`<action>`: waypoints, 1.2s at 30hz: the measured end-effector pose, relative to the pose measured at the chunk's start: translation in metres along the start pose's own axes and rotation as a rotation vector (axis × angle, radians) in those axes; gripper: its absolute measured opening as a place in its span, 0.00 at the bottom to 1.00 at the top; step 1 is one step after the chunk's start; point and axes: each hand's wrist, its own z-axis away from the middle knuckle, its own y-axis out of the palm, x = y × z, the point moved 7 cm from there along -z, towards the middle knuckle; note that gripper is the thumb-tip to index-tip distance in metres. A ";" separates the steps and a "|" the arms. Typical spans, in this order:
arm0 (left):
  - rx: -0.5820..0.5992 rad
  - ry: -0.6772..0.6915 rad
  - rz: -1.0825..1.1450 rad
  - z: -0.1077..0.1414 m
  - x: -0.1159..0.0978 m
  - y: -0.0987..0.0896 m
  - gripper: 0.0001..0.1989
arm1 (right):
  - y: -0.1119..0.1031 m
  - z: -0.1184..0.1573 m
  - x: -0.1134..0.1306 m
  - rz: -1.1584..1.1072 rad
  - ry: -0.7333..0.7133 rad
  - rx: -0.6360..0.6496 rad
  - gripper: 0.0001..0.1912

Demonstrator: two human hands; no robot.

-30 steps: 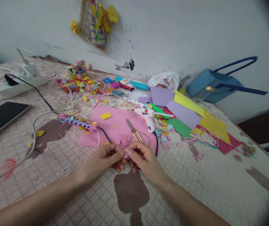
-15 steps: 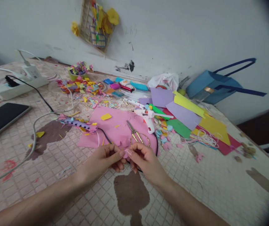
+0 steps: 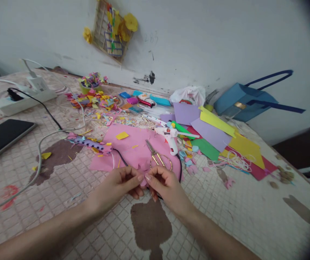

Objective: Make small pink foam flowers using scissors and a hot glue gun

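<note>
Between my two hands is a small pink paper piece (image 3: pixel 143 181), pinched from both sides and partly covered by the fingertips. My left hand (image 3: pixel 126 183) is closed on its left edge with thumb and forefinger. On the other edge, my right hand (image 3: pixel 162 183) pinches it the same way. Just beyond them lies a pink sheet (image 3: pixel 122 151). Gold-handled scissors (image 3: pixel 157 153) rest on that sheet with the blades pointing away. Behind the scissors, a white glue gun (image 3: pixel 168 135) lies on its side. To the left is a decorated purple strip (image 3: pixel 91 142) with dark dots.
A phone (image 3: pixel 5 139) and power strip (image 3: pixel 22 101) with cables lie at left. Coloured scraps (image 3: pixel 98 101) are heaped at the back. Coloured sheets (image 3: pixel 211 131), white string (image 3: pixel 235 160) and a blue bag (image 3: pixel 245 101) are at right.
My right thumb and fingers have shifted slightly on the pink paper piece, and more of it shows below the fingertips. The view has moved a little; the other things lie as before.
</note>
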 end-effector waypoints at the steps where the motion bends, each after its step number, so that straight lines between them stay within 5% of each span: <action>1: 0.002 0.005 -0.020 0.000 -0.001 0.000 0.13 | 0.001 0.000 0.000 -0.006 -0.001 0.004 0.13; 18: -0.021 0.123 -0.278 -0.004 -0.010 -0.004 0.08 | -0.002 -0.003 0.000 -0.017 0.001 -0.002 0.11; 26: -0.069 0.161 -0.284 -0.004 -0.013 -0.008 0.07 | -0.023 -0.003 0.013 -0.075 -0.076 -0.165 0.10; 36: -0.009 0.264 -0.317 -0.006 -0.006 -0.005 0.03 | -0.003 -0.004 -0.002 0.000 -0.032 0.006 0.07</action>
